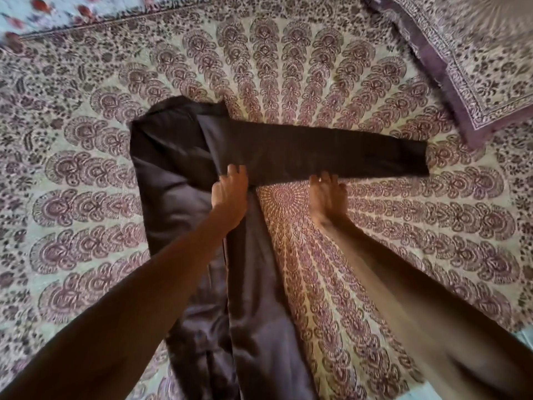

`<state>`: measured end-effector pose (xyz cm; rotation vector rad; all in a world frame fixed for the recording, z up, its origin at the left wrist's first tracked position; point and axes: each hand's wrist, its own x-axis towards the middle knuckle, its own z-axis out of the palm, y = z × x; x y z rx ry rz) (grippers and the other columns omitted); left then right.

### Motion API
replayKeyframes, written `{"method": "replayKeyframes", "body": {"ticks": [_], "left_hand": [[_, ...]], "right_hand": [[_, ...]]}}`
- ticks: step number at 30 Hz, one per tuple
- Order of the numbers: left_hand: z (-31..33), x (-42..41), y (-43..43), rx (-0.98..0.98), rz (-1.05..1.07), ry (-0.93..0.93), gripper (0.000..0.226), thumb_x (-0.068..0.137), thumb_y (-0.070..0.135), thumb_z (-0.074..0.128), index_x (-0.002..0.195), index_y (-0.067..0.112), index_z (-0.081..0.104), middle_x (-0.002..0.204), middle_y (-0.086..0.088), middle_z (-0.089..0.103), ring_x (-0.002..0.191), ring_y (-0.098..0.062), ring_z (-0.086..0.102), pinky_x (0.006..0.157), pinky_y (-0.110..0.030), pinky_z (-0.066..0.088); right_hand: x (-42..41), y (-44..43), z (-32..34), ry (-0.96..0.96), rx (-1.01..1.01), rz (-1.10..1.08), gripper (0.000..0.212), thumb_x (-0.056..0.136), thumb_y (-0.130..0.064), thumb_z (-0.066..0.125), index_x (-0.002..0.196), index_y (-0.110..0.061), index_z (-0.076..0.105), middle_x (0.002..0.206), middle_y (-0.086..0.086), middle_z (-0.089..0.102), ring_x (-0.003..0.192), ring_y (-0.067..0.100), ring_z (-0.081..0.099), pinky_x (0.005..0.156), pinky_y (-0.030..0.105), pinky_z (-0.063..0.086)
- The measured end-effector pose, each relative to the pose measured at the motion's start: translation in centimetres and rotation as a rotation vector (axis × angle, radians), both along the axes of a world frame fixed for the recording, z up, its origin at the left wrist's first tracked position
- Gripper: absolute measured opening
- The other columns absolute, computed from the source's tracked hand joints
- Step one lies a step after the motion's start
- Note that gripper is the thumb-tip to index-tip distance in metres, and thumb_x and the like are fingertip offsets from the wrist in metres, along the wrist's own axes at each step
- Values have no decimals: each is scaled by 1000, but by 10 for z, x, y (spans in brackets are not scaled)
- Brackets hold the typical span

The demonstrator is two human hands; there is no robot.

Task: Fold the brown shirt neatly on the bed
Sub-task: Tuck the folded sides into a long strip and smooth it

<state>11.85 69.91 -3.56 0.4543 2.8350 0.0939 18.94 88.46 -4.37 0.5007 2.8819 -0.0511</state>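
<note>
The brown shirt point(184, 174) lies on the patterned bedspread point(375, 226), its body folded into a long narrow strip running toward me. One sleeve point(331, 151) stretches flat to the right, across the bed. My left hand point(230, 194) pinches the cloth where the sleeve meets the body. My right hand point(326, 197) rests at the sleeve's near edge, fingers bent on the hem. The lower end of the shirt runs out of view at the bottom.
A pillow point(467, 53) in a matching print with a purple border lies at the upper right. A light blue floral cloth point(43, 13) shows beyond the bedspread's far left edge. A pale strip point(522, 339) shows past the spread at lower right.
</note>
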Motion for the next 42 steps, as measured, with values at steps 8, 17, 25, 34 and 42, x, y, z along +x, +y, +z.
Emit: {"method": "replayKeyframes", "body": {"ticks": [8, 17, 25, 34, 42], "left_hand": [[-15, -28, -29, -11, 11, -37, 31, 95, 12, 43, 125, 9, 45, 117, -16, 59, 104, -39, 62, 81, -46, 49], [-21, -29, -93, 382, 840, -154, 26, 87, 17, 52, 104, 5, 68, 109, -23, 67, 108, -41, 59, 89, -42, 47], [-40, -15, -92, 935, 1275, -480, 48, 96, 43, 39, 101, 3, 64, 87, -16, 70, 63, -26, 67, 49, -33, 57], [-16, 9, -54, 967, 1092, -477, 46, 82, 53, 65, 107, 13, 63, 97, -6, 69, 80, -20, 70, 68, -36, 61], [27, 5, -81, 923, 1219, -337, 46, 101, 29, 39, 139, 4, 43, 144, -16, 45, 132, -33, 43, 101, -33, 40]], "right_hand": [[-33, 17, -27, 47, 120, 69, 31, 87, -11, 64, 118, -8, 60, 112, 12, 65, 105, 30, 60, 94, 48, 46], [23, -74, 13, -14, -523, 253, 16, 97, -32, 52, 103, -22, 62, 90, -1, 71, 77, 18, 68, 62, 29, 50], [-8, -22, -10, -71, -212, 83, 73, 78, -12, 74, 141, -19, 37, 143, 8, 42, 128, 27, 47, 103, 45, 44], [14, 11, 2, -353, -367, 126, 27, 91, -33, 64, 93, -7, 64, 68, 0, 57, 59, 17, 54, 54, 26, 43], [124, -33, 80, -386, -1204, -309, 25, 92, -40, 64, 79, -19, 63, 52, -11, 56, 47, 1, 53, 49, 13, 39]]}}
